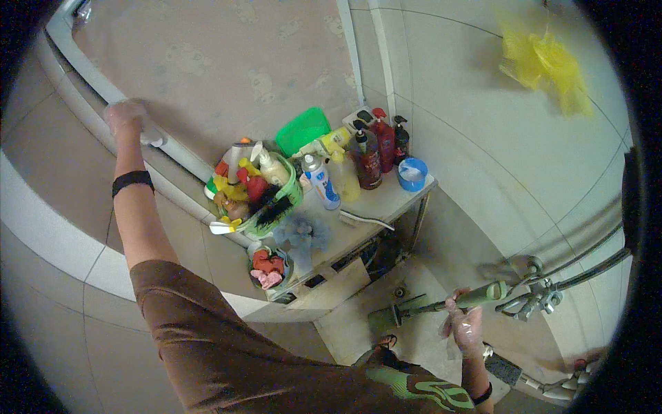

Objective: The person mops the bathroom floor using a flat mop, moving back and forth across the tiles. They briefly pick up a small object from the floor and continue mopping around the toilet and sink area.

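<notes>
My left hand (126,119), in a clear plastic glove, is closed over the white frame (181,156) of a large pane with a faint bear pattern. A small white piece sticks out beside that hand; I cannot make out what it is. Low on the right, my right hand (466,327), also gloved in clear plastic, grips a green-handled squeegee (483,295). Its wide flat head points left, above the floor by a drain. Near the pane's lower corner, a green basket (293,196) on a counter holds brushes, a pump bottle and coloured cloths.
Spray and pump bottles (369,155), a green tray (303,131), a blue tub (412,174) and a mesh puff (303,231) crowd the counter. A cup of cloths (267,268) sits at its near corner. Tap and hoses (545,297) project from the right wall, below a hanging yellow bag (545,62).
</notes>
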`<control>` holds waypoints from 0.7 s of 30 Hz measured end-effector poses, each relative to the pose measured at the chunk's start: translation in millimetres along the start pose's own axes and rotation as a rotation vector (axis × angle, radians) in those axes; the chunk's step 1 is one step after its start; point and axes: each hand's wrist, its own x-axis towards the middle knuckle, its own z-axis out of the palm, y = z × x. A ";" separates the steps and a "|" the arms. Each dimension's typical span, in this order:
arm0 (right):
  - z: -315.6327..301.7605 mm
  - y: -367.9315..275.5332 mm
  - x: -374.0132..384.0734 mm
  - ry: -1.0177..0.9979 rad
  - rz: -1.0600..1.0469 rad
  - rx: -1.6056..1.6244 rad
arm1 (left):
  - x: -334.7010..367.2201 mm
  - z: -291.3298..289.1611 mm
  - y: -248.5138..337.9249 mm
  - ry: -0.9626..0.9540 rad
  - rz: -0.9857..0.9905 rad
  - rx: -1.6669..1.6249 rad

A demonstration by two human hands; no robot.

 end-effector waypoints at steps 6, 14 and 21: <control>-21.0 4.7 -17.4 0.052 -0.009 -0.064 | -20.3 -18.3 6.4 -0.057 0.024 0.106; -41.9 -8.3 -19.3 0.121 0.019 -0.194 | -60.9 -84.9 40.2 -0.127 -0.155 -0.100; -90.3 -13.7 -47.8 0.200 -0.030 -0.554 | -151.4 -165.1 114.0 0.310 -0.120 -0.414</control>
